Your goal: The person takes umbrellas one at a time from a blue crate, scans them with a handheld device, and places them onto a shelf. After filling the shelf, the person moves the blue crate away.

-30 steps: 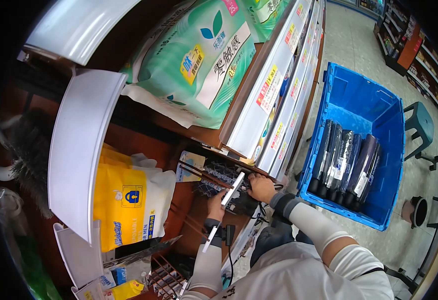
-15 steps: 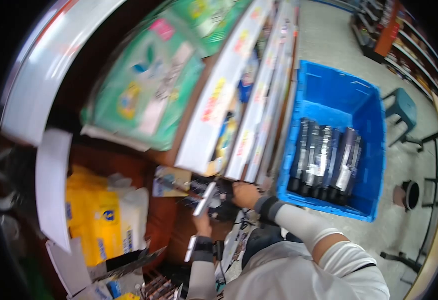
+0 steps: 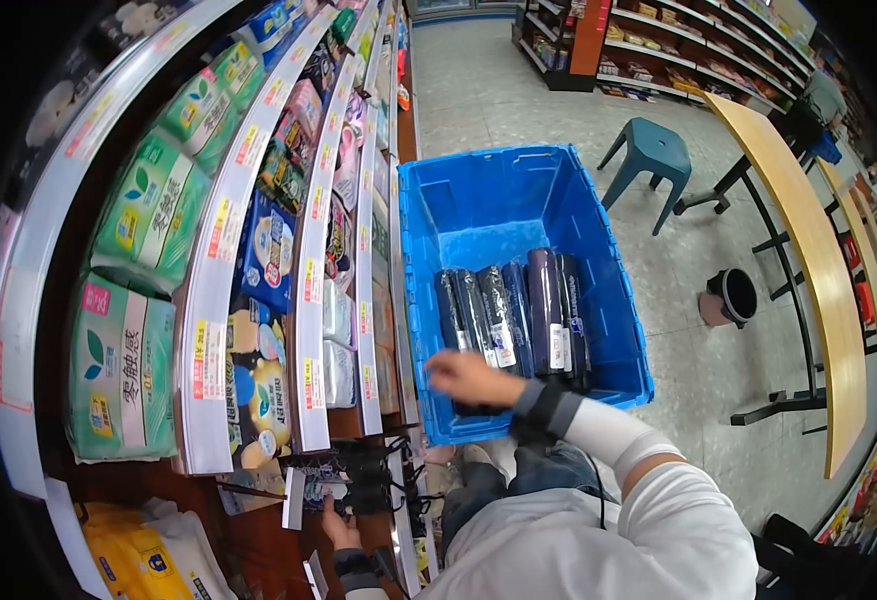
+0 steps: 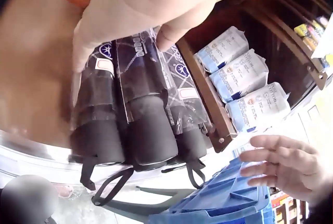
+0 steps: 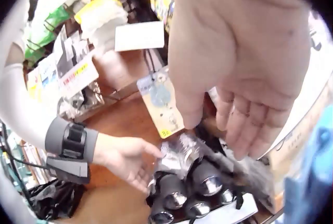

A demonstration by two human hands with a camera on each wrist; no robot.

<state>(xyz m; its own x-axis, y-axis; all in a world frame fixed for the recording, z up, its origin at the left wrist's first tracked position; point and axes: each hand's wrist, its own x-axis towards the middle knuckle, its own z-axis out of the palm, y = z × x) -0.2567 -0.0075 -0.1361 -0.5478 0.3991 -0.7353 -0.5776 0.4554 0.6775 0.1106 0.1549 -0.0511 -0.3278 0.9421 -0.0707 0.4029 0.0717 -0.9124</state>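
Note:
Folding umbrellas (image 4: 148,130) in clear sleeves, with black handles and wrist loops, lie on the low shelf. My left hand (image 3: 341,525) rests against them; in the right wrist view its fingers (image 5: 139,174) lie along the bundle's side. Seen from the left wrist, the palm covers the sleeves' far ends. Over the near left corner of a blue crate (image 3: 499,215) is my right hand (image 3: 474,380), fingers loose and holding nothing. Several more sleeved umbrellas (image 3: 544,310) stand side by side in the crate, just beyond that hand.
Shelves with price strips (image 3: 209,370) and green packs (image 3: 124,370) run along the left. Yellow packs (image 3: 149,560) sit low at the left. White packs (image 4: 244,76) line a neighbouring shelf. Beyond the crate are a stool (image 3: 649,145), a bin (image 3: 734,295) and a long table (image 3: 804,240).
My right hand has left the umbrellas on the shelf and moved right, over the crate. The head view has turned toward the crate. My left hand stays at the shelf umbrellas.

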